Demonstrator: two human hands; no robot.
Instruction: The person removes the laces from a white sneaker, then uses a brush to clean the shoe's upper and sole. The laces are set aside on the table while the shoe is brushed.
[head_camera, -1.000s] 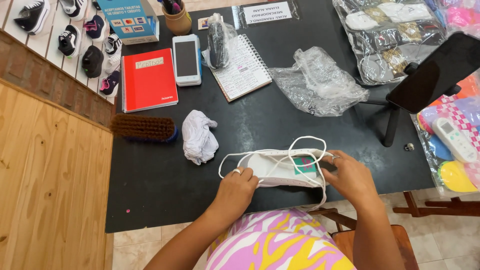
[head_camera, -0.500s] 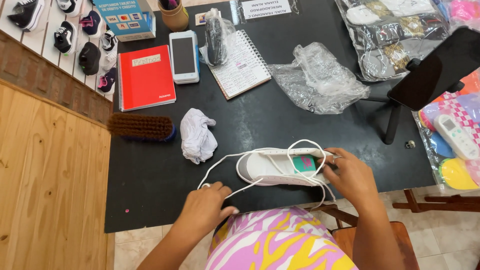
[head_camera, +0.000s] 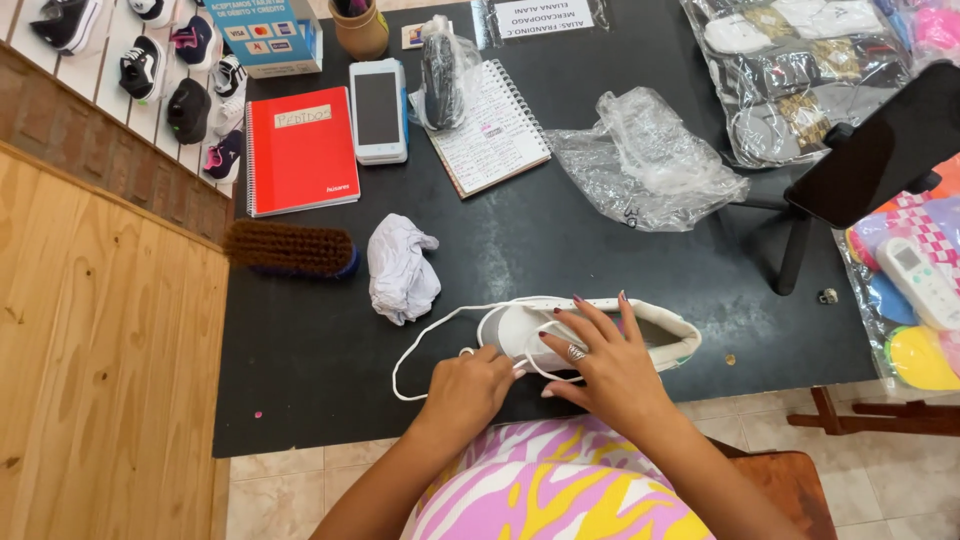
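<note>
A white sneaker with a grey toe cap lies on its side near the front edge of the black table. Its white lace trails out in a loop to the left. My left hand sits at the toe end with its fingers pinched on the lace. My right hand rests flat over the middle of the sneaker, fingers spread, with a loop of lace under it.
A crumpled white cloth and a brown brush lie left of the sneaker. Behind are a red notebook, a card reader, an open spiral notebook, an empty plastic bag and a phone on a tripod.
My right hand moved from the heel end onto the middle of the sneaker and spread flat. My left hand came back up to the toe, and the laces now lie closer to the shoe.
</note>
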